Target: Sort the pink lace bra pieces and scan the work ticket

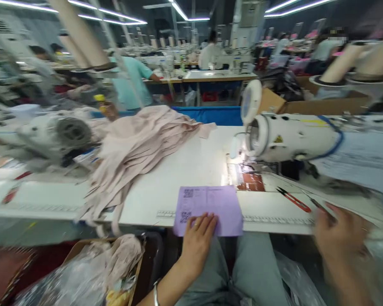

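Note:
My left hand (198,238) lies flat on the near edge of a purple paper sheet (210,204) printed with QR codes, at the front edge of the white sewing table (185,170). My right hand (338,238) is blurred at the table's front right, fingers curled, close to a small dark tool (319,207); whether it grips the tool I cannot tell. Red thread snips (295,200) lie just left of that hand. A white sewing machine (290,136) stands behind, its lamp lighting the needle area.
A heap of pale pink fabric (137,148) covers the table's left part. A cardboard box with plastic bags (98,267) sits on the floor at left. Another sewing machine (60,136) stands far left. Light blue cloth (364,161) drapes at right. Other workers sit further back.

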Demonstrator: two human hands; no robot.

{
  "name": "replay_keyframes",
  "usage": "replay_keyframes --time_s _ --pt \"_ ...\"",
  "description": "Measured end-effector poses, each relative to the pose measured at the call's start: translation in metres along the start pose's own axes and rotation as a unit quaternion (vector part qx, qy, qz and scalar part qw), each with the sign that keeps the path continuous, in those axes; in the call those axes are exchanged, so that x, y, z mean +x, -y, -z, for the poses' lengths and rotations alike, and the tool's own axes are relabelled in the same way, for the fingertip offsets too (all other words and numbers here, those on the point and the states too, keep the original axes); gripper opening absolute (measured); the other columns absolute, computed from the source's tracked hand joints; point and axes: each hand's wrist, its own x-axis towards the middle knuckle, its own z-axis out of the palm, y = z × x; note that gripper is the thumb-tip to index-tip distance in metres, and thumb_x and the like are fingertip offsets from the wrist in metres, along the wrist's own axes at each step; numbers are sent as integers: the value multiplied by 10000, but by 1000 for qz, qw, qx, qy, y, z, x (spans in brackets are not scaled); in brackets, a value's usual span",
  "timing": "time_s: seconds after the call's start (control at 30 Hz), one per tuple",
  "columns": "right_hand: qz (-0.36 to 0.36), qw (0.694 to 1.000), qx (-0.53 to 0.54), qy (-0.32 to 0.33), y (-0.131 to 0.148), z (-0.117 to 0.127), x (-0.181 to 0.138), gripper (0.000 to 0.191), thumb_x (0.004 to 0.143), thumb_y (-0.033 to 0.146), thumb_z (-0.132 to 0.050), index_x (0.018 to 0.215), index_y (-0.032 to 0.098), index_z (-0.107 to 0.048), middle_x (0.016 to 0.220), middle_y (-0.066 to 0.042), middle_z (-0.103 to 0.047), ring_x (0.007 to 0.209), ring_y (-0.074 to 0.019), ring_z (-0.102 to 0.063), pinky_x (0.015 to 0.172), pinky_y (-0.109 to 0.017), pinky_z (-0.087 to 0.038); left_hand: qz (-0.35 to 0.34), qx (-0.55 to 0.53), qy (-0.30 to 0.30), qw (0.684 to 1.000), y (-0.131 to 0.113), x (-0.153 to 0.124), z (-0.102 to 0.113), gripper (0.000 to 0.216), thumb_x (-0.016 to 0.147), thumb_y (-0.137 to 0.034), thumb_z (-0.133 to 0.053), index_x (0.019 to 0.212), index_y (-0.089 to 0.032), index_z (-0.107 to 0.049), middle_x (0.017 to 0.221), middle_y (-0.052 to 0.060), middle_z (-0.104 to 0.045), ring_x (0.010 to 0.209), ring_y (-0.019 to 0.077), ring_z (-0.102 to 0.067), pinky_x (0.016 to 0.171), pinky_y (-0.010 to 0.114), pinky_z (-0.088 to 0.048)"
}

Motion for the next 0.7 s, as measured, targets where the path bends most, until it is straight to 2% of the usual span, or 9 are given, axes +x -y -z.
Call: replay_keyframes --time_s 0.1,0.17,0.2,0.27,0.33,0.4,0.5,0.6,0.7 --pt "62 989 61 115 90 32 8 490 1055 513 -339 1431 245 -502 1071 -95 -686 1019 -275 -645 884 -432 -497 -29 -104 3 994 -9 -8 8 324 1059 -147 -367 1076 -196 -687 996 2 -760 903 174 -653 853 345 -419" --pt "161 929 220 250 138 49 -3 676 1006 668 -319 1424 169 -501 1199 -117 -697 1159 -264 -610 1000 -425 -482 -79 -155 44 984 -19 -15 10 298 1037 -121 -398 1038 -193 -687 953 11 -752 885 178 -656 854 344 -438" --pt "172 909 251 286 156 56 -13 661 1010 638 -360 1420 141 -504 1227 -120 -701 1198 -259 -595 1068 -439 -451 -103 -180 72 976 -24 -18 10 299 1032 -117 -397 997 -193 -684 915 13 -744 867 177 -659 842 341 -452" --pt "128 910 244 311 173 68 -40 398 1057 370 -425 1338 131 -574 1126 -97 -745 1061 -216 -652 1021 -403 -484 -145 -238 127 952 -34 -21 9 295 1024 -112 -398 952 -196 -672 851 13 -724 810 169 -660 789 325 -481" --pt "26 911 223 347 167 80 -76 297 1022 170 -427 1206 176 -660 978 -56 -767 878 -186 -683 861 -348 -538 -166 -298 163 926 -43 -21 7 252 1017 -114 -431 1057 -191 -667 913 25 -731 847 167 -674 792 311 -512" --pt "-157 881 193 403 145 94 -114 290 1004 213 -438 1117 221 -705 990 -53 -766 898 -198 -700 826 -334 -550 -162 -343 165 911 -47 -19 5 248 1006 -119 -490 1202 -169 -633 1067 60 -732 993 179 -677 892 314 -531" --pt "-342 833 94 424 106 111 -161 367 1024 215 -343 1033 159 -706 940 -103 -745 824 -214 -696 764 -353 -552 -139 -364 168 906 -43 -16 2 266 994 -110 -530 1240 -165 -614 1170 73 -711 1099 179 -650 984 308 -520" --pt "-455 770 38 446 84 112 -188 311 1047 254 -414 920 144 -676 750 -35 -671 663 -161 -632 696 -326 -537 -133 -349 185 909 -39 -14 -4 233 1007 -124 -516 1195 -195 -636 1117 44 -721 1034 159 -663 918 278 -542" --pt "-521 711 43 471 79 96 -198 263 1001 383 -598 928 139 -663 816 0 -659 707 -134 -631 705 -304 -555 -139 -351 185 907 -42 -15 -11 213 1012 -128 -505 1154 -199 -648 1067 33 -734 994 157 -677 879 277 -557"
